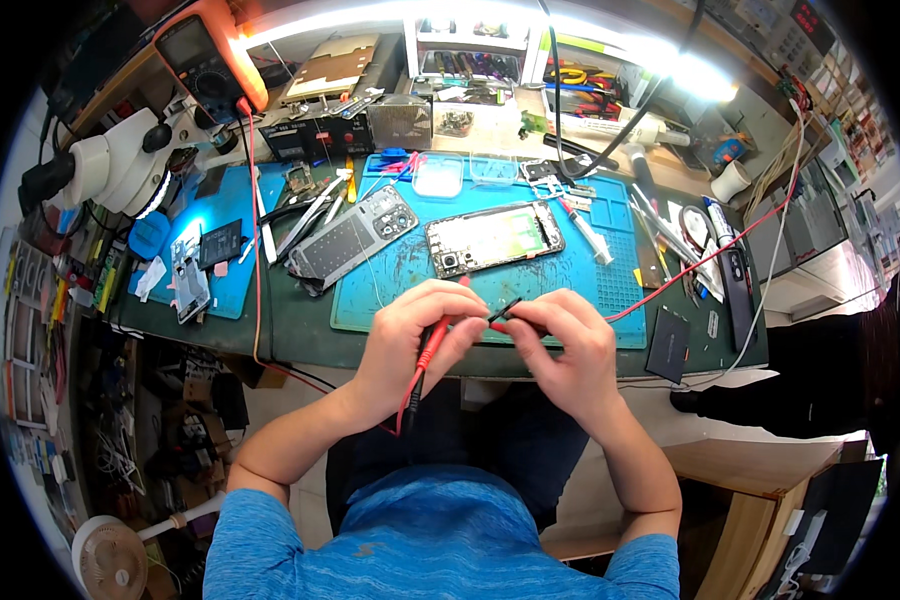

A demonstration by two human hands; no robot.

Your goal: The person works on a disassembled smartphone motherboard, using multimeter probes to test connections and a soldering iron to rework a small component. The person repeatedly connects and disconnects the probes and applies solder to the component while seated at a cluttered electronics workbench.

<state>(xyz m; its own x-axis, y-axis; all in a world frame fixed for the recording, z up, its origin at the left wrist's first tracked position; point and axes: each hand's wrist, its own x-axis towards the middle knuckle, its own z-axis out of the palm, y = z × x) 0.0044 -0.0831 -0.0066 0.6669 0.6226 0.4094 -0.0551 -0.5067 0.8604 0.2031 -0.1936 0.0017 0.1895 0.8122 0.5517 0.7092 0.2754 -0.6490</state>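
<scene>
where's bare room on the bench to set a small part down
On the large blue mat, at its lower-left corner, below the gray phone body and left of the left hand. Also green benchtop between that mat and the red cable. Crowded: the right end, around the long black object.

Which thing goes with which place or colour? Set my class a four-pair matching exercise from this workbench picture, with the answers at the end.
Column 1
1. Multimeter
2. Red probe
3. Opened phone
4. Fan

Column 2
A. Lying on the blue mat, beyond the hands
B. Low in the picture, at the far left
C. Orange, with a dark screen
D. Held in the left hand

Right pairs: 1-C, 2-D, 3-A, 4-B
</scene>
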